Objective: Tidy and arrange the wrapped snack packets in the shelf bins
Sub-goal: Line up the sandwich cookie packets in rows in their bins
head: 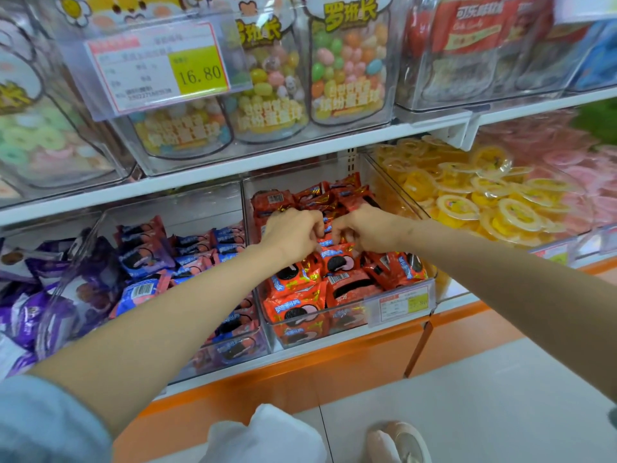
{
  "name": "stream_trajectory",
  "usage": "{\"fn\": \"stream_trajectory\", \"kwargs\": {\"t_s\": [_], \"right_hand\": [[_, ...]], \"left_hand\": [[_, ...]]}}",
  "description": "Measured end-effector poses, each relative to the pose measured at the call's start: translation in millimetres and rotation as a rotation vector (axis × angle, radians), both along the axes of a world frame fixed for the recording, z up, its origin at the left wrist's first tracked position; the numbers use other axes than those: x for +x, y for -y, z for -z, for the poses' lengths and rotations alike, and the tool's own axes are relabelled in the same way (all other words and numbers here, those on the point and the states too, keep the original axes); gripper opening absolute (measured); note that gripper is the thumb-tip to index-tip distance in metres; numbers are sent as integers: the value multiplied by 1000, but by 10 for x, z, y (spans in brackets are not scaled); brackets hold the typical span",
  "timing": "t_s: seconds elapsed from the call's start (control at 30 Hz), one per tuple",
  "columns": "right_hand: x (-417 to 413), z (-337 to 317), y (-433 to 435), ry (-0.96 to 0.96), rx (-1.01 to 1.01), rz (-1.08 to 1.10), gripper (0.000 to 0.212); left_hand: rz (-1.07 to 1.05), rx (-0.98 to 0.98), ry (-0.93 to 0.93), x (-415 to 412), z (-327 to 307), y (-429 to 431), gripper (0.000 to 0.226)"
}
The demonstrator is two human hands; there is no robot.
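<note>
We record both arms reaching into the middle clear bin (267,332) on the lower shelf, which holds the red snack packets (339,264), each printed with a dark sandwich biscuit. The left grip (293,235) and the right grip (364,228) meet over the centre of this bin, knuckles up and nearly touching each other. Both are grasping red snack packets: the fingers of each are curled down into the pile and pinch at wrappers standing on edge between the two hands. We cannot tell which single packet each grip holds, as the fingertips are hidden among the wrappers. The packets at the front of the bin lie flat or lean against its front wall, and those at the rear are heaped loosely. A price label (402,304) hangs on the bin's front right corner. The adjoining bin to the left holds blue and pink packets (147,255) of the same kind, and purple packets (20,312) lie further left. To the right we note yellow jelly cups (484,202) heaped in an open bin. On the shelf above stand clear jars of coloured sweets (347,61), with a yellow price tag (198,73) reading 16.80 beside them.
</note>
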State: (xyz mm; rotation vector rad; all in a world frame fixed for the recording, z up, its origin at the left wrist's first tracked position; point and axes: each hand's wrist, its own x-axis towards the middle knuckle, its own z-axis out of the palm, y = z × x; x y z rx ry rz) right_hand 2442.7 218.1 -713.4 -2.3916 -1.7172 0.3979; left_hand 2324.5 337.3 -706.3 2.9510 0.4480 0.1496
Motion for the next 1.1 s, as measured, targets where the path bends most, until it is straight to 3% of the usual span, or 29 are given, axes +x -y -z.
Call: {"fn": "stream_trajectory", "kwargs": {"t_s": [0.3,0.47,0.53,0.6,0.7,0.8,0.87,1.03,1.1], "right_hand": [[-26,19,8,8,38,62,25],[-139,-154,218,234,185,-84,17],[-215,-137,277,284,38,-150,17],[-252,-61,295,393,-187,-184,37],[-243,28,312,447,-289,-198,52],[-273,-21,298,417,-346,-187,52],[-303,-70,290,367,-344,-171,48],[-263,-218,405,-20,-58,-45,27],[-266,-265,506,-183,79,26,28]], "left_hand": [[56,37,41,-28,70,-76,11],[210,25,119,-130,39,-123,11],[339,16,12,-160,24,-131,19],[383,72,-141,-163,14,-142,35],[348,87,-248,-153,-3,-168,55],[347,56,-271,-157,-30,-172,53],[333,8,-240,-164,-35,-170,39],[235,-206,-87,-243,-105,-166,22],[194,-299,-4,-264,-142,-118,19]]}}
